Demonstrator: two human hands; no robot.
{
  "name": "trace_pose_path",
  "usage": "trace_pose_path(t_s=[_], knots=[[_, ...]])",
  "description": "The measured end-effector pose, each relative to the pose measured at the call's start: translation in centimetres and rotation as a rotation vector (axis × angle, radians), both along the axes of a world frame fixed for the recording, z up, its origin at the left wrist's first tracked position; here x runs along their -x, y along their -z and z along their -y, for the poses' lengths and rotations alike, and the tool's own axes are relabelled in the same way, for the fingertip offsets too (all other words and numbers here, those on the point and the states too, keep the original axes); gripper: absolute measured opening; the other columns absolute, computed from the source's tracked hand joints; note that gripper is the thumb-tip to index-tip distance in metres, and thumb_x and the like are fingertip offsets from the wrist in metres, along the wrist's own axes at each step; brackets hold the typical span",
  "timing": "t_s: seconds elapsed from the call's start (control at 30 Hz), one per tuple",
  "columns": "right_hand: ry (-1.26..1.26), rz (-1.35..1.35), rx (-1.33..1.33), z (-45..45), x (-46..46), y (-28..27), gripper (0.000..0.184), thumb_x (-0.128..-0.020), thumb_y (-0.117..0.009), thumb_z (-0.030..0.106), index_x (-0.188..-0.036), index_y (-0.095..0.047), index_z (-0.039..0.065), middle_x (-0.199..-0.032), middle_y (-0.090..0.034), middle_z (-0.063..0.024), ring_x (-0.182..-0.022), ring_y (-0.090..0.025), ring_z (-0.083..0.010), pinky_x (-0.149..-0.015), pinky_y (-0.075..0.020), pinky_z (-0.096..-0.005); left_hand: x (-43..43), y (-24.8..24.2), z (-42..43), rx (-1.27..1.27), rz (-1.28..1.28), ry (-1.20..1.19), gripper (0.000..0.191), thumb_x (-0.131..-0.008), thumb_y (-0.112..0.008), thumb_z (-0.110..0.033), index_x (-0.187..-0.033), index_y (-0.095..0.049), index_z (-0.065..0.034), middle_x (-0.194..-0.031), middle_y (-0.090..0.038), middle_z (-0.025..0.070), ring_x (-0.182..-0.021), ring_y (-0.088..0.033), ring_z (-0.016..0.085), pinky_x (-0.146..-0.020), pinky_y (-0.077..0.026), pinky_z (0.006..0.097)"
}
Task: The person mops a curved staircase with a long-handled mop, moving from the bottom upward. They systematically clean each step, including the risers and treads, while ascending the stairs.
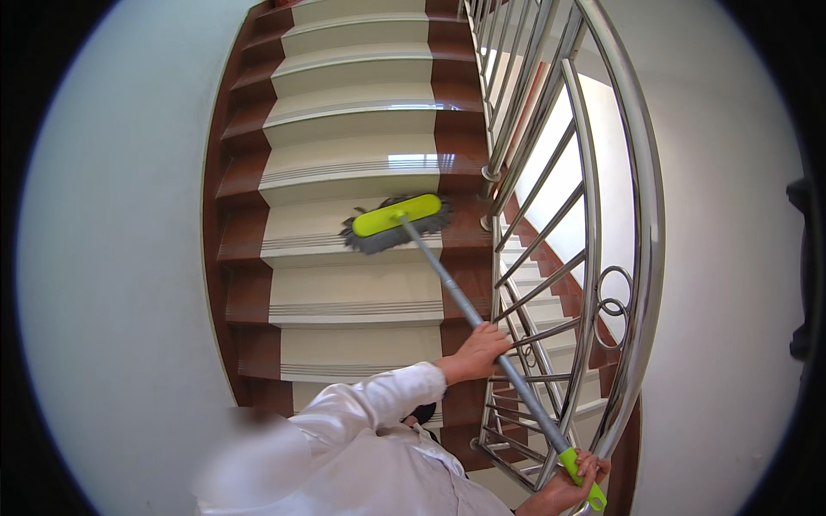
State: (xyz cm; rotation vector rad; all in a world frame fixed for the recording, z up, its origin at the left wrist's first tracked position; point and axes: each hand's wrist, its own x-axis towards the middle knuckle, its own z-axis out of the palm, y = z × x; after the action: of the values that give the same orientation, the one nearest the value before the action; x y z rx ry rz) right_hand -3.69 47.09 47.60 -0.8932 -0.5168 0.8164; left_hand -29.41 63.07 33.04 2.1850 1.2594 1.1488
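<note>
A flat mop with a lime-green head plate (397, 215) and a grey, shaggy pad lies on a tiled stair tread (310, 222), its right end by the red-brown border. Its grey telescopic pole runs down to the lower right. My left hand (479, 351) is closed round the middle of the pole. At the lower right, my right hand (577, 480) grips the green end of the handle, close to the steel handrail. The fingers of my left hand are partly hidden behind the pole.
Cream treads with red-brown sides and grooved edges rise ahead. On the right stands a stainless-steel railing (588, 193) with slanted bars and ring ornaments. Another flight (548, 309) shows through it. A pale wall (122, 258) borders the stairs on the left. A dark shoe (424, 413) shows below my sleeve.
</note>
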Motion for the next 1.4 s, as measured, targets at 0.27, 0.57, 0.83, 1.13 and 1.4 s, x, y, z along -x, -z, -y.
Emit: trace_pose_path(t_s=[0.27, 0.57, 0.83, 1.13, 1.4], knots=[[-0.433, -0.152, 0.181, -3.4, 5.2, 5.3, 0.025, -0.086, -0.059, 0.000, -0.110, -0.054, 0.003, -0.074, -0.050, -0.0053, -0.082, -0.056, -0.0221, -0.098, -0.0442, -0.0425, 11.5, 4.2, 6.3, 0.096, -0.181, -0.416, 0.019, -0.061, -0.075, -0.012, -0.068, -0.057, -0.0127, -0.072, -0.060, 0.0048, -0.080, -0.056, 0.030, -0.081, -0.038, 0.0451], [-0.194, 0.054, 0.202, -6.0, 2.4, -3.0, 0.012, -0.085, -0.055, -0.003, -0.093, -0.054, 0.006, -0.071, -0.048, -0.0033, -0.067, -0.048, -0.0175, -0.068, -0.0433, -0.0312, 5.6, 0.7, 3.3, 0.001, -0.074, -0.452, 0.021, -0.063, -0.077, -0.019, -0.070, -0.058, -0.0139, -0.075, -0.059, 0.0057, -0.082, -0.056, 0.030, -0.080, -0.039, 0.0457], [-0.239, 0.116, -0.148, -10.8, 4.3, -3.5, 0.007, -0.087, -0.053, 0.001, -0.085, -0.049, 0.007, -0.067, -0.038, -0.0016, -0.064, -0.039, -0.0166, -0.066, -0.0371, -0.0313, 6.0, -1.8, 1.0, -0.081, 0.000, -0.409, 0.029, -0.061, -0.073, -0.005, -0.081, -0.053, -0.0108, -0.083, -0.053, 0.0079, -0.087, -0.051, 0.032, -0.079, -0.039, 0.0439], [-0.884, 0.122, 0.142, -12.2, 14.4, 4.8, 0.013, -0.092, -0.059, -0.002, -0.100, -0.052, 0.005, -0.088, -0.059, -0.0063, -0.097, -0.060, -0.0227, -0.097, -0.0433, -0.0398, 20.8, 5.3, 4.5, 0.001, -0.181, -0.808, 0.022, -0.059, -0.073, -0.008, -0.070, -0.054, -0.0109, -0.076, -0.056, 0.0091, -0.083, -0.053, 0.034, -0.080, -0.041, 0.0452], [-0.851, 0.045, 0.190, -16.0, 17.4, 6.4, 0.016, -0.090, -0.057, 0.001, -0.103, -0.049, 0.007, -0.081, -0.056, -0.0069, -0.092, -0.058, -0.0224, -0.096, -0.0425, -0.0409, 24.0, 7.0, 4.8, 0.155, -0.130, -0.784, 0.019, -0.061, -0.068, -0.005, -0.070, -0.053, -0.0111, -0.073, -0.056, 0.0064, -0.085, -0.053, 0.032, -0.084, -0.038, 0.0432]])
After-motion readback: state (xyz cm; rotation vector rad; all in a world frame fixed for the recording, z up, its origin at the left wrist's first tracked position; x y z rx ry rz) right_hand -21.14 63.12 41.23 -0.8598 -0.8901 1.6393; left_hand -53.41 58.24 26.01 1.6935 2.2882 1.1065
